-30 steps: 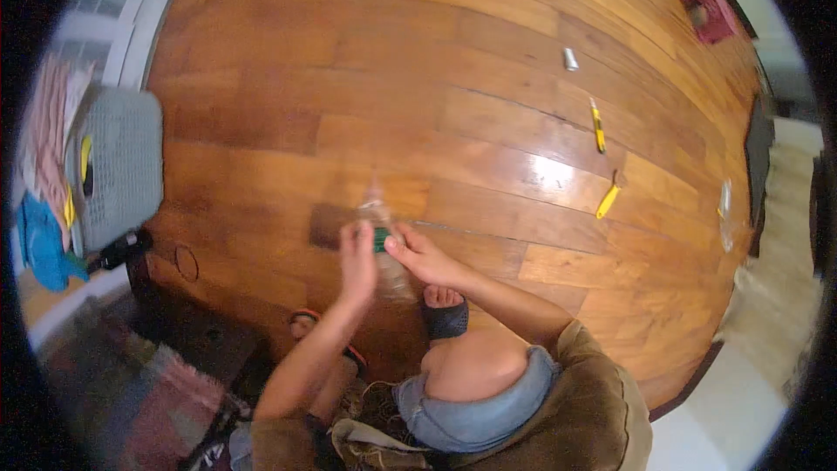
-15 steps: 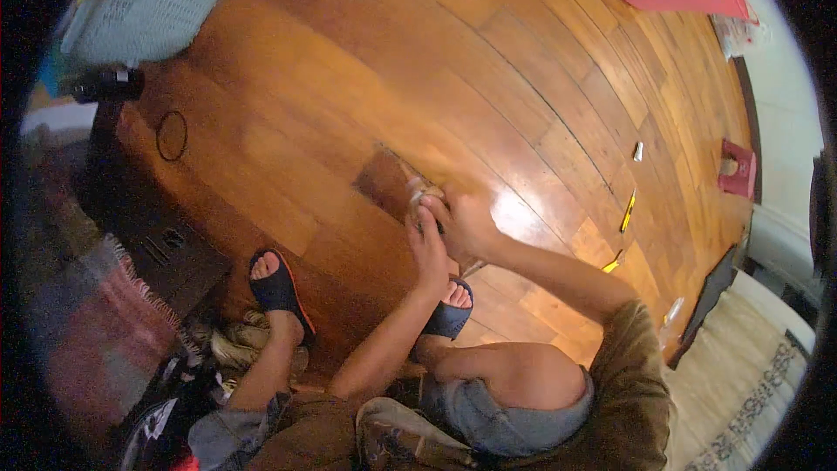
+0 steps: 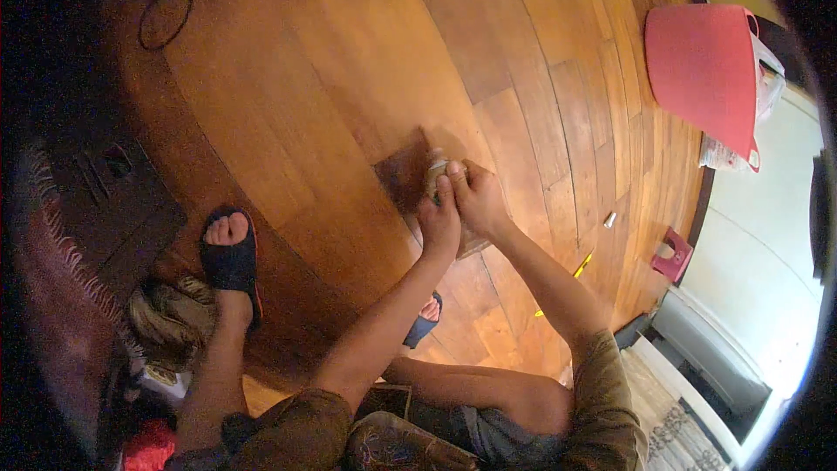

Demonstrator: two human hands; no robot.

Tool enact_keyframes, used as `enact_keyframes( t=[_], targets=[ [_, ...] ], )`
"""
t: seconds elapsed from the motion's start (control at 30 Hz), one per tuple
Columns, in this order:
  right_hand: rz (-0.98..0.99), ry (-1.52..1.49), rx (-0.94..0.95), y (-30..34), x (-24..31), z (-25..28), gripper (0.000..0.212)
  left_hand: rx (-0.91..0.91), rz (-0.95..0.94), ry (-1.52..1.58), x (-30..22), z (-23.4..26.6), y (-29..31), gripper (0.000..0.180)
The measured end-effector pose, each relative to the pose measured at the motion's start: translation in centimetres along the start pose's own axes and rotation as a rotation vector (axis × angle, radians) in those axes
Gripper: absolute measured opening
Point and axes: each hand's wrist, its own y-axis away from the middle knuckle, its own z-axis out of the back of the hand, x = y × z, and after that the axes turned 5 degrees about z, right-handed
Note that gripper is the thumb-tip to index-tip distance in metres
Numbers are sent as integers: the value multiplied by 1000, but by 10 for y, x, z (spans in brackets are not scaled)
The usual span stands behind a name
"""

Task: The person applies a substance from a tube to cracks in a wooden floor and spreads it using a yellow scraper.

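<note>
Both hands meet out front, above the brown wooden plank floor; the left hand and right hand are pressed together, fingers clamped round a small pale object whose kind I cannot tell; it sits between the fingertips, right over a darker brown patch of floorboard; a foot in a dark blue sandal rests to the left; far right, a red flat mat; a small magenta plastic block lies near the wall.
</note>
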Motion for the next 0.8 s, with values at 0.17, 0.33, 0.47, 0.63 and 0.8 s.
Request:
enact_keyframes(
  t=[0.17,0.33,0.47,0.63,0.8],
  targets=[
    [15,44,13,-4,4,-1,33,-42,85,-92,13,0,-8,53],
    [143,284,44,-5,19,12,35,89,89,203,22,-1,-15,57],
    [188,407,3,-7,30,22,37,244,398,404,12,1,-14,55],
    [44,461,139,-13,33,26,41,313,433,486,3,2,-11,48],
    [100,458,153,-15,36,28,43,287,416,502,8,0,-16,44]
  ],
)
